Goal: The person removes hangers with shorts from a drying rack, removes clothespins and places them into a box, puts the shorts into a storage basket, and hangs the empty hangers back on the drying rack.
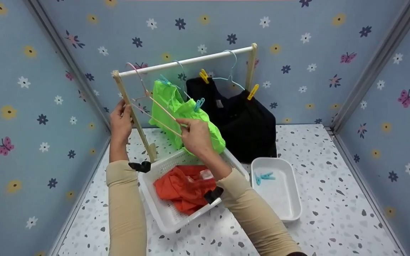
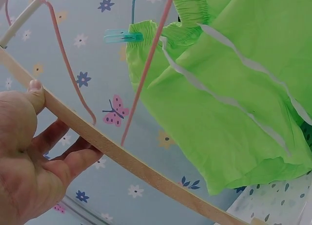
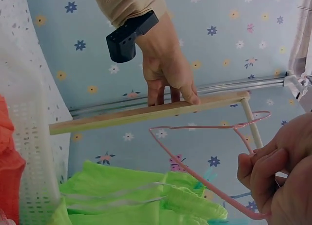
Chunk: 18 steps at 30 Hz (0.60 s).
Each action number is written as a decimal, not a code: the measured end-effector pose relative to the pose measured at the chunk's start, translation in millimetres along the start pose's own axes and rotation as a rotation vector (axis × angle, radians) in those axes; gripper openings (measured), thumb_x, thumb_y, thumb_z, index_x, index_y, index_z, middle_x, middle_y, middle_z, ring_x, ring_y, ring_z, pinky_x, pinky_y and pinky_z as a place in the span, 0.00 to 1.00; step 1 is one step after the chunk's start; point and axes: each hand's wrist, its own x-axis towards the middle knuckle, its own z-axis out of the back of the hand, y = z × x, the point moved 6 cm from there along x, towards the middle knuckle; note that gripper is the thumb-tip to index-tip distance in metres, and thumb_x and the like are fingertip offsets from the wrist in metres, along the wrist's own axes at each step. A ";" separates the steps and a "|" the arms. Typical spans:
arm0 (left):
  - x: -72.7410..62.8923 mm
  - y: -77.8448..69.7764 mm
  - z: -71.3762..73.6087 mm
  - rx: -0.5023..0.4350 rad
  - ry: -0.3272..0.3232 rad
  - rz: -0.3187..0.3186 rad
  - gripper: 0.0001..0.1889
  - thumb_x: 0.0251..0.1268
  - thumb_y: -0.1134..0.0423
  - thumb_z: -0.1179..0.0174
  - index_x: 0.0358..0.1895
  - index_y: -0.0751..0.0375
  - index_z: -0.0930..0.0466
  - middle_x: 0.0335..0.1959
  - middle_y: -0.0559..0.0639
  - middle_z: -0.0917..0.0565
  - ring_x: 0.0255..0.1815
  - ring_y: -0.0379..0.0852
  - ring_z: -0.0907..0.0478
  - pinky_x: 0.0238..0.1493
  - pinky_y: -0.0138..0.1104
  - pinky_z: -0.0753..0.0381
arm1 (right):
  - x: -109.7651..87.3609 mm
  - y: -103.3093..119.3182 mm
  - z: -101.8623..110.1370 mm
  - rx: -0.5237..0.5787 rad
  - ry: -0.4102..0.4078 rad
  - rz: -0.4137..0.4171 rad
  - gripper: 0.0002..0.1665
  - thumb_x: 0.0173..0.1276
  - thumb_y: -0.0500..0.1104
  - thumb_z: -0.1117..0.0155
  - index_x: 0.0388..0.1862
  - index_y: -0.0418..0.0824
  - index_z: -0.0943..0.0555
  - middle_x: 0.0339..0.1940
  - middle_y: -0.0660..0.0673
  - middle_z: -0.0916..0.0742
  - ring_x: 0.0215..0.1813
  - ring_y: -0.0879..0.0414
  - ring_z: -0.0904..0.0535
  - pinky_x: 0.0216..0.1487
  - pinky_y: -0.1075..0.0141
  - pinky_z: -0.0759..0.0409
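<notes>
Blue wallpaper (image 1: 308, 53) with flowers and butterflies lines the corner, above a speckled white surface (image 1: 333, 199). Behind the green garment (image 2: 195, 137), one side of the black garment (image 1: 247, 124) is hidden, and that dark cloth covers the lower part of the rack's far post. Much of the orange cloth (image 1: 180, 188) shows in the white basket (image 1: 155, 209), though the right forearm crosses near it and overlaps the basket's rim. Beside the basket, the white tray (image 1: 279, 202) holds blue clothespins (image 1: 267, 176).

Left hand (image 1: 121, 121) grips the wooden post (image 1: 139, 128) of the rack. Right hand (image 1: 196, 137) pinches the lower end of the pink hanger (image 1: 162, 108), which slants in front of the green garment; the fingers conceal that end. Its hook seems to loop over the white rod (image 1: 198, 59), though contact is hard to confirm.
</notes>
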 end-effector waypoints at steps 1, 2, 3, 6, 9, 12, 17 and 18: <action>0.5 0.0 -0.4 -0.006 0.005 -0.005 0.28 0.74 0.48 0.55 0.74 0.47 0.39 0.65 0.61 0.30 0.60 0.55 0.29 0.58 0.52 0.29 | 1.3 -0.6 -2.8 -0.005 -0.005 -0.001 0.17 0.66 0.30 0.39 0.50 0.43 0.14 0.40 0.45 0.11 0.19 0.63 0.30 0.19 0.72 0.36; 0.4 -0.4 -0.8 -0.009 0.008 -0.010 0.28 0.74 0.49 0.55 0.74 0.48 0.39 0.64 0.62 0.30 0.61 0.55 0.30 0.58 0.53 0.29 | 2.6 -1.5 -5.6 -0.010 -0.011 -0.002 0.18 0.65 0.29 0.38 0.50 0.43 0.13 0.41 0.45 0.11 0.21 0.63 0.29 0.20 0.72 0.35; 0.5 -0.7 -1.0 -0.011 0.010 -0.012 0.28 0.74 0.49 0.55 0.74 0.48 0.39 0.64 0.62 0.31 0.61 0.56 0.30 0.58 0.53 0.29 | 3.6 -2.4 -8.4 -0.015 -0.016 -0.003 0.18 0.65 0.29 0.38 0.49 0.43 0.13 0.42 0.45 0.12 0.24 0.63 0.27 0.21 0.72 0.34; 0.1 -1.5 -0.7 -0.002 0.005 -0.013 0.28 0.74 0.49 0.55 0.74 0.49 0.40 0.64 0.61 0.31 0.61 0.56 0.31 0.59 0.53 0.30 | 5.9 -5.1 -18.5 -0.022 -0.025 -0.005 0.19 0.63 0.27 0.38 0.49 0.42 0.13 0.43 0.46 0.12 0.32 0.63 0.21 0.25 0.73 0.29; 0.4 -1.9 -0.5 0.013 -0.002 -0.017 0.28 0.74 0.48 0.55 0.74 0.48 0.39 0.64 0.58 0.30 0.61 0.54 0.31 0.59 0.52 0.29 | 6.4 -6.4 -29.3 -0.018 -0.025 -0.008 0.19 0.63 0.27 0.38 0.49 0.42 0.14 0.44 0.45 0.12 0.35 0.61 0.18 0.26 0.73 0.26; 0.6 -2.3 -0.6 0.017 -0.002 -0.014 0.28 0.74 0.47 0.55 0.74 0.46 0.38 0.62 0.58 0.29 0.61 0.54 0.30 0.59 0.52 0.29 | 3.7 -7.2 -39.7 -0.010 -0.017 -0.012 0.19 0.63 0.28 0.38 0.51 0.42 0.14 0.45 0.44 0.12 0.33 0.60 0.18 0.24 0.73 0.27; -4.5 -8.6 0.8 0.015 -0.006 0.021 0.27 0.74 0.49 0.54 0.74 0.47 0.38 0.62 0.58 0.29 0.61 0.54 0.30 0.60 0.51 0.29 | -5.9 -7.9 -57.4 -0.010 0.063 0.046 0.21 0.63 0.28 0.40 0.53 0.39 0.16 0.45 0.43 0.12 0.35 0.61 0.20 0.29 0.74 0.25; -6.9 -12.1 0.9 0.021 -0.007 0.025 0.27 0.74 0.50 0.54 0.74 0.47 0.38 0.63 0.58 0.29 0.61 0.54 0.30 0.59 0.51 0.29 | -8.0 -8.1 -61.2 -0.006 0.099 0.067 0.21 0.64 0.29 0.40 0.55 0.39 0.17 0.43 0.42 0.12 0.35 0.61 0.19 0.29 0.74 0.25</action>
